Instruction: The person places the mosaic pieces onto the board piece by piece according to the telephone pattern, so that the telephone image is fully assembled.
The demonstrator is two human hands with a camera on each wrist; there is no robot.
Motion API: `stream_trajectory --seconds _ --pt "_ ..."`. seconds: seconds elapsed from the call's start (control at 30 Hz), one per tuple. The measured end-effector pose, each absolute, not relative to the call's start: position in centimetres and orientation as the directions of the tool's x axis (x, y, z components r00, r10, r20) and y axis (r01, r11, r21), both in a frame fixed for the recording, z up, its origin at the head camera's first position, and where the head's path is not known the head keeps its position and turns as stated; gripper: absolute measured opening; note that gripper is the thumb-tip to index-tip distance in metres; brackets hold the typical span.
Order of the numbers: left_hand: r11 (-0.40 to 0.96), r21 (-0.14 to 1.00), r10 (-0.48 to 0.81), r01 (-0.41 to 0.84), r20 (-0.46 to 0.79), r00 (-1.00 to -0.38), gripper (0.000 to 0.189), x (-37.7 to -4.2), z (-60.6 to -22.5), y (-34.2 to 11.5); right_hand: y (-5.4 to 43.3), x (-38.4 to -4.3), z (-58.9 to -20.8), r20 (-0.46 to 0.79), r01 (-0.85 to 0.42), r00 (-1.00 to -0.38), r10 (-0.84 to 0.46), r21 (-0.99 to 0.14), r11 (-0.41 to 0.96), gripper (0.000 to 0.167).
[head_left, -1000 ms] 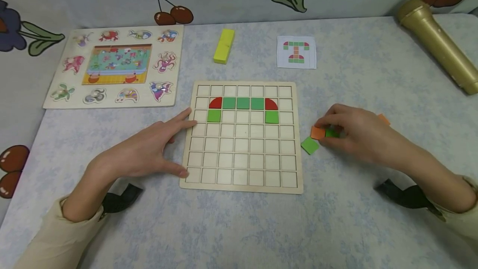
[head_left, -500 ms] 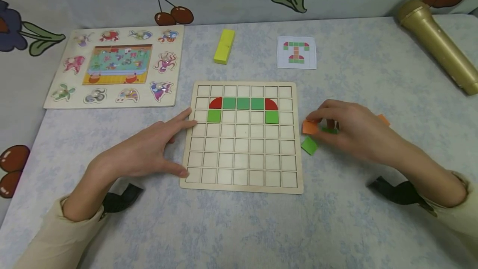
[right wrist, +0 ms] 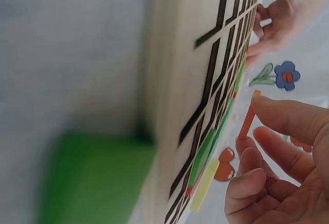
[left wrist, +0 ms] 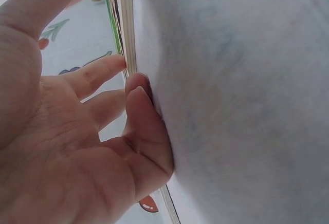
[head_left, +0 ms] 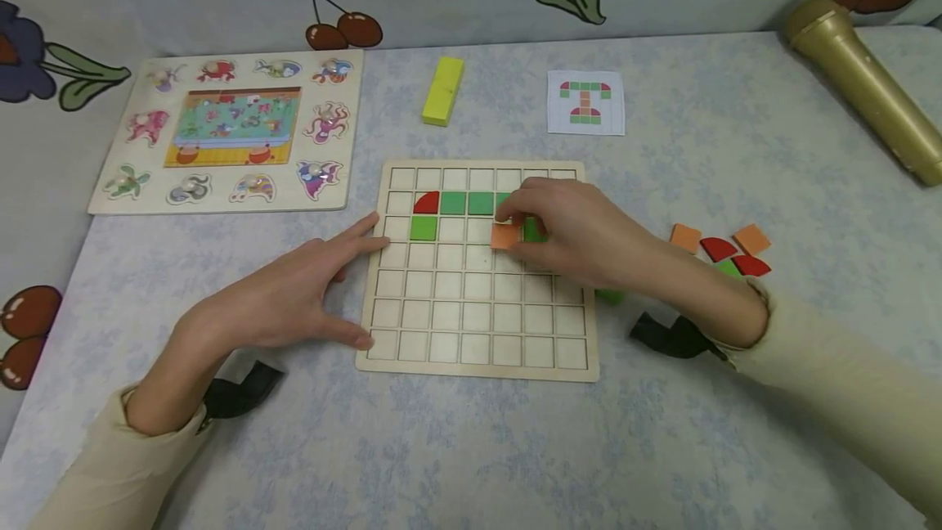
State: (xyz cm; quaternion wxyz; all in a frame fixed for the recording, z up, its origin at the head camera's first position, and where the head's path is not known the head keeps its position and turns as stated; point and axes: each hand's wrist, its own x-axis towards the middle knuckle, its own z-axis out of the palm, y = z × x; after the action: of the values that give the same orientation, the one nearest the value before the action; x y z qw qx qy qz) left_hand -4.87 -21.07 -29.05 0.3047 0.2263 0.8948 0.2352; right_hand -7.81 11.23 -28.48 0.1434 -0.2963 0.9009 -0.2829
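A wooden grid board (head_left: 478, 350) lies on the table, with green square tiles (head_left: 452, 204) and a red quarter-circle tile (head_left: 426, 203) set in its upper cells. My left hand (head_left: 294, 293) rests at the board's left edge, thumb and fingertips spread along it and touching it. Over the board's upper right part, my right hand (head_left: 581, 231) pinches an orange square tile (head_left: 504, 235) between thumb and fingers. In the right wrist view the orange tile (right wrist: 250, 116) is seen edge-on, above the board. That hand hides some of the tiles at the upper right.
Right of the board lie orange tiles (head_left: 751, 240), red quarter-circles (head_left: 718, 249) and green squares (head_left: 609, 297). Farther back are a yellow block (head_left: 443, 91), a pattern card (head_left: 585, 125), a sea-animal puzzle (head_left: 309, 199) and a gold microphone (head_left: 861, 88).
My right hand has carried the orange tile left, from the loose tiles to above the board, uncovering red, orange and green tiles on the table. The left hand has stayed put.
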Motion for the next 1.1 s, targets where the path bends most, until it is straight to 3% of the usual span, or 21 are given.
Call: stream_trajectory --seconds 0.4,1.1 --pt "0.782 0.559 0.559 0.275 -0.434 -0.707 0.103 -4.9 -29.0 -21.1 8.4 -9.5 -29.5 -0.086 -0.472 -0.775 -0.626 -0.581 0.664 0.018" --pt "0.782 0.560 0.558 0.273 -0.433 -0.708 0.104 -4.9 -29.0 -21.1 9.4 -9.0 -28.6 -0.091 -0.448 -0.787 -0.610 -0.595 0.667 0.023"
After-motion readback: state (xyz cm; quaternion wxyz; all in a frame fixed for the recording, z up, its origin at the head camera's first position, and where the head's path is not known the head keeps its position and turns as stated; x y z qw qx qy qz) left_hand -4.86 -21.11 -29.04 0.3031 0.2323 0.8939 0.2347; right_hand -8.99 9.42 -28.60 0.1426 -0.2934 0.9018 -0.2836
